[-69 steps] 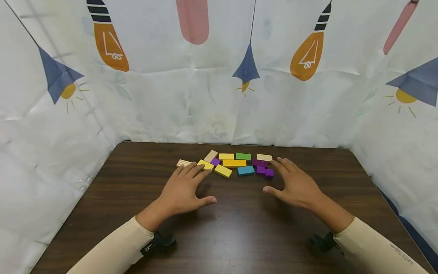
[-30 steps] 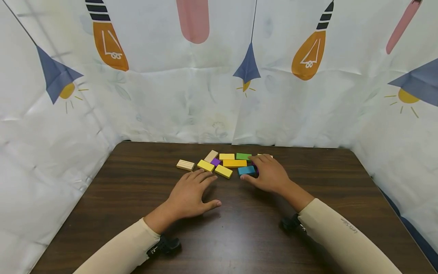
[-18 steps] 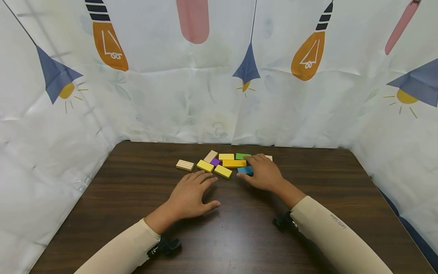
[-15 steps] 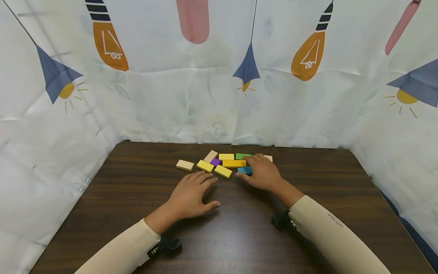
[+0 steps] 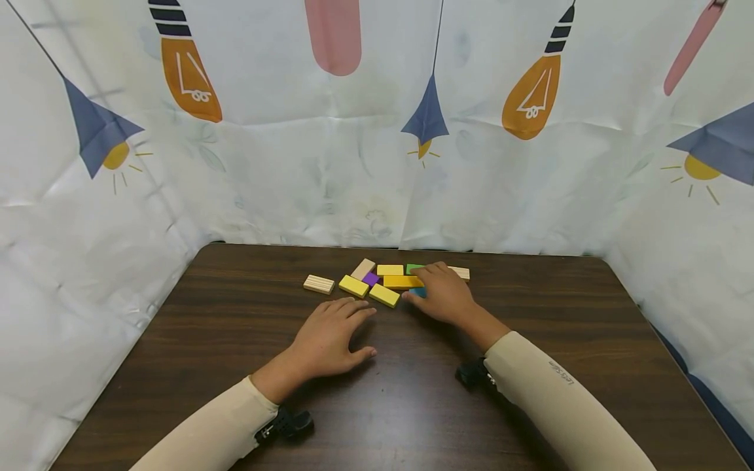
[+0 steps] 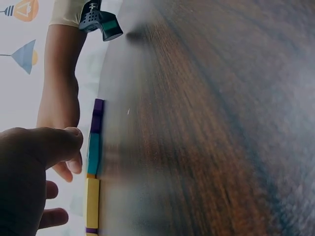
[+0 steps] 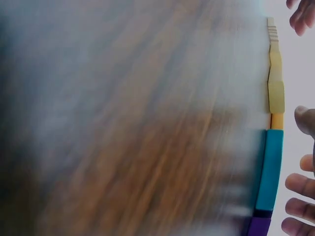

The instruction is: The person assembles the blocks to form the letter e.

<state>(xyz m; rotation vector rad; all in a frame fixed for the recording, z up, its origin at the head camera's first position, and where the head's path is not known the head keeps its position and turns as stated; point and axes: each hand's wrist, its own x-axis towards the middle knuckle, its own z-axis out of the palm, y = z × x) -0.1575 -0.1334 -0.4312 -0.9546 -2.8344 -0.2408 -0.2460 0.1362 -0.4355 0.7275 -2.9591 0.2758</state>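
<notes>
Small wooden blocks lie grouped toward the far side of the table. My right hand (image 5: pixel 444 294) hovers over the group's right part with fingers spread, holding nothing; the right wrist view shows a gap between it and the blue block (image 7: pixel 271 169). It partly hides the green block (image 5: pixel 412 268) and, in the head view, covers the purple blocks (image 6: pixel 97 115). An orange block (image 5: pixel 402 282) lies just left of it. My left hand (image 5: pixel 326 337), fingers relaxed and holding nothing, is nearer me than two yellow blocks (image 5: pixel 353 286) and a grooved plain block (image 5: pixel 319 284).
Another yellow block (image 5: pixel 390 269), a small purple piece (image 5: pixel 370 279) and a plain wood block (image 5: pixel 363 268) complete the left cluster. A plain block (image 5: pixel 461 273) lies right of my right hand. Behind the dark wooden table (image 5: pixel 235 314) hangs a printed white cloth (image 5: pixel 265 176).
My right hand has moved left from beside the group's right end to above the green and blue blocks. My left hand has drawn slightly back toward me. The blocks lie as before.
</notes>
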